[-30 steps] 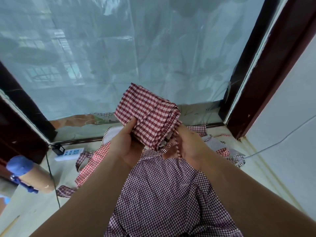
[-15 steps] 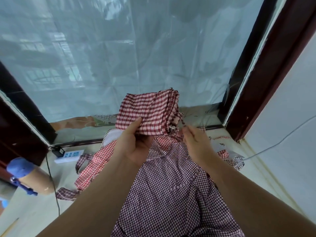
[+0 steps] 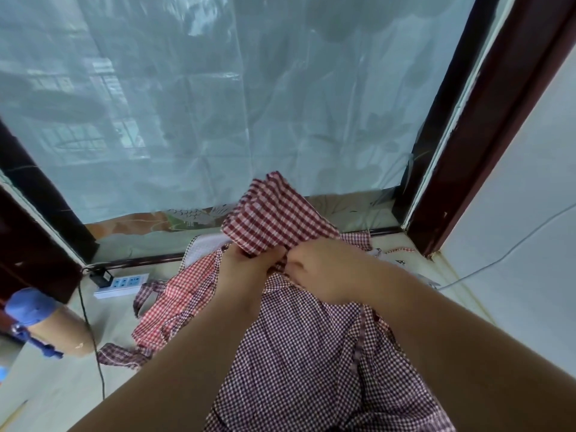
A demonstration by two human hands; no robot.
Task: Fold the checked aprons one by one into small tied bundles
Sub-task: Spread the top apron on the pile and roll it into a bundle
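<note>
The left hand (image 3: 249, 266) grips the folded red bundle (image 3: 274, 219) from below, up in front of the window (image 3: 218, 104). The right hand (image 3: 327, 269) pinches its lower edge. Under both lies a dark apron (image 3: 311, 353), beside a red apron (image 3: 174, 300) on the floor (image 3: 62, 385).

Under you, the pale beige floor (image 3: 62, 385) carries a red-and-white checked cotton apron (image 3: 177, 294) spread flat at eleven o'clock, and a dark maroon fine-checked apron (image 3: 311, 353) overlaps it at twelve. A white power strip with blue sockets (image 3: 121, 283) lies at ten, and a brown cardboard tube with a blue cap (image 3: 56, 332) at nine.
</note>
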